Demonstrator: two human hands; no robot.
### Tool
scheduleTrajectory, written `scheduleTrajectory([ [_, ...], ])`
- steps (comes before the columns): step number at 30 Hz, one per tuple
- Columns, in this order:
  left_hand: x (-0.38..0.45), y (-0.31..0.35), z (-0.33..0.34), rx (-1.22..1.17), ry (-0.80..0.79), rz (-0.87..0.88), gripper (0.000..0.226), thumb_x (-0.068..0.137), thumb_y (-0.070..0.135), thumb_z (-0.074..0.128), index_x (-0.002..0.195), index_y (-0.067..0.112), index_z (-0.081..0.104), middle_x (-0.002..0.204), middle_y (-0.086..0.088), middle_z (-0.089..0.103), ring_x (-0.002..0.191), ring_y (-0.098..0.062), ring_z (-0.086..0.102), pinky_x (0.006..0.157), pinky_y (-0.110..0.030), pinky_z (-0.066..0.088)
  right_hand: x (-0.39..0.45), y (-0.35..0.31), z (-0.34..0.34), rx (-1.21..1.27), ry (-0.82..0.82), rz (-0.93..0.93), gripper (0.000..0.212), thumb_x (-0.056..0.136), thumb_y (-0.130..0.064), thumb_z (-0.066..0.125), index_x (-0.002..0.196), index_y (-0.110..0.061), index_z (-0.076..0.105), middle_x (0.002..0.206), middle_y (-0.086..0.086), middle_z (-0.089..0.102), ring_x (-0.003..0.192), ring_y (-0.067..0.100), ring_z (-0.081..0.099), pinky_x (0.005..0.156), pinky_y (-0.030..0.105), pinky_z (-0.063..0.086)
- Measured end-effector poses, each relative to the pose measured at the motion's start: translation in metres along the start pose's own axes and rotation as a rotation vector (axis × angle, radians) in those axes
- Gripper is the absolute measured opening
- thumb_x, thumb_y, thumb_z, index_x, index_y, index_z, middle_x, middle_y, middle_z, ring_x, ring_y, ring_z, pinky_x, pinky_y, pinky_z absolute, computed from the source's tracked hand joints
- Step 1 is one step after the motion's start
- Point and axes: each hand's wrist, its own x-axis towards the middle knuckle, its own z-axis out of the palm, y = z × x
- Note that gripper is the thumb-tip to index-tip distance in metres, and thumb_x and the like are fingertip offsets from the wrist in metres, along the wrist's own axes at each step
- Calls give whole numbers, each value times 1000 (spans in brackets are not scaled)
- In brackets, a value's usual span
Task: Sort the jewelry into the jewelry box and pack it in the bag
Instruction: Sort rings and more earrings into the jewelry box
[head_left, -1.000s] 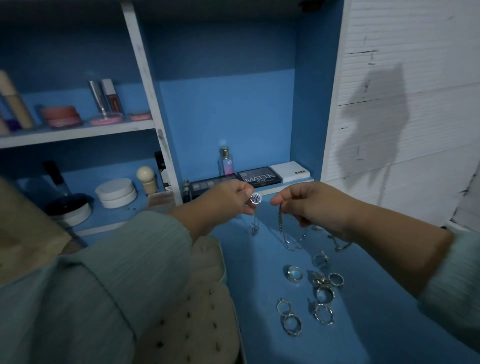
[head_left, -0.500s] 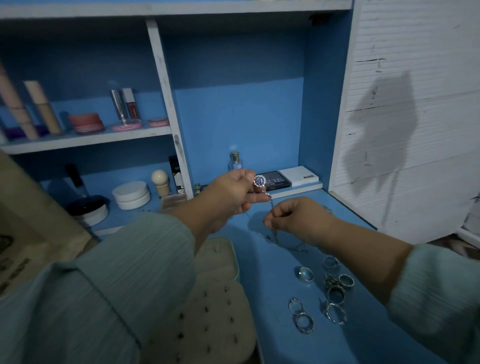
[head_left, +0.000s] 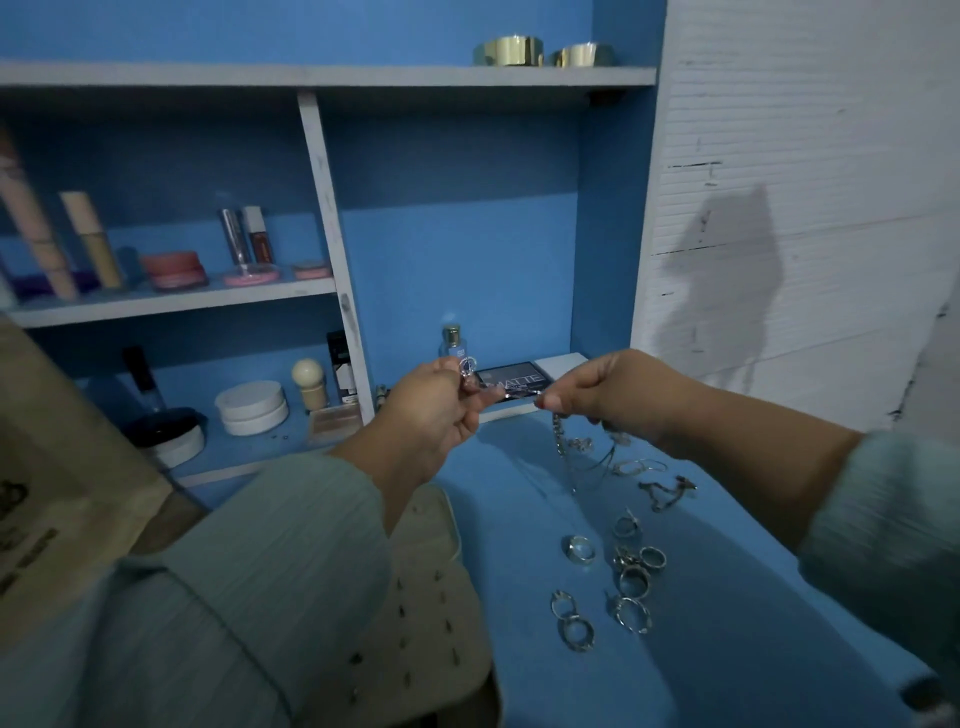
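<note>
My left hand (head_left: 434, 410) pinches the round blue pendant end of a silver chain necklace (head_left: 563, 452) up in the air. My right hand (head_left: 605, 395) pinches the chain further along, and the rest of it hangs down toward the blue tabletop (head_left: 727, 597). Several silver rings (head_left: 631, 579) lie scattered on the tabletop below my right forearm. The beige jewelry box (head_left: 415, 613) stands open at the lower centre, partly hidden by my left sleeve. A brown paper bag (head_left: 57, 509) stands at the left edge.
More small silver pieces (head_left: 665, 486) lie behind the rings. Behind my hands stand a perfume bottle (head_left: 453, 340) and a dark makeup palette (head_left: 514, 376). The left shelves hold jars, tubes and compacts (head_left: 252, 405). A white wall panel (head_left: 805, 208) closes the right side.
Both hands rose and drew apart, stretching the chain between them. The camera tilted up, showing the top shelf with two gold tins.
</note>
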Motion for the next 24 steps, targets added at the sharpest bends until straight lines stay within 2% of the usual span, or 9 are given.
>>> scheduleTrajectory([
  [3,-8,4,2,-32,-20,-2,27,103,14,28,79,19,39,64,2,41,35,1,49,42,-14,27,-8,-12,-9,-59,14,-19,6,81,-27,69,82,-23,74,59,-14,58,60,3,45,54,15,36],
  [6,-17,8,3,-2,-42,6,26,102,15,29,81,20,41,65,3,43,37,0,47,40,-13,25,-16,-20,-17,-91,5,-38,8,83,-22,67,78,-26,73,61,-13,60,61,4,45,54,15,34],
  [9,-26,9,4,168,-74,55,22,102,16,29,86,19,44,69,2,48,47,-6,42,39,-14,24,-22,-26,-21,-93,25,-41,7,84,-23,67,83,-24,73,71,-9,63,63,5,46,56,17,36],
  [13,-38,6,4,375,-141,95,18,102,18,31,90,18,45,73,1,56,52,-9,40,39,-15,26,-30,-29,-23,-66,37,-23,10,85,-23,66,77,-24,71,74,-7,63,64,8,46,58,20,37],
  [18,-52,7,2,282,-266,41,16,101,25,38,96,20,52,66,4,46,55,-8,37,51,-19,24,-37,-30,-22,93,8,38,14,91,-15,56,85,-12,68,75,-1,65,59,8,45,53,20,32],
  [21,-61,12,-4,288,-371,27,15,96,29,48,104,20,57,65,6,45,58,-6,43,57,-19,33,-42,-35,-22,206,4,58,18,94,-12,49,83,-10,62,77,5,63,57,9,46,51,21,29],
  [24,-70,13,-6,342,-392,34,15,91,12,56,102,22,60,65,5,55,56,-3,53,57,-15,45,-48,-39,-22,243,29,45,20,95,-11,46,81,-11,61,83,7,61,59,10,48,52,22,30],
])
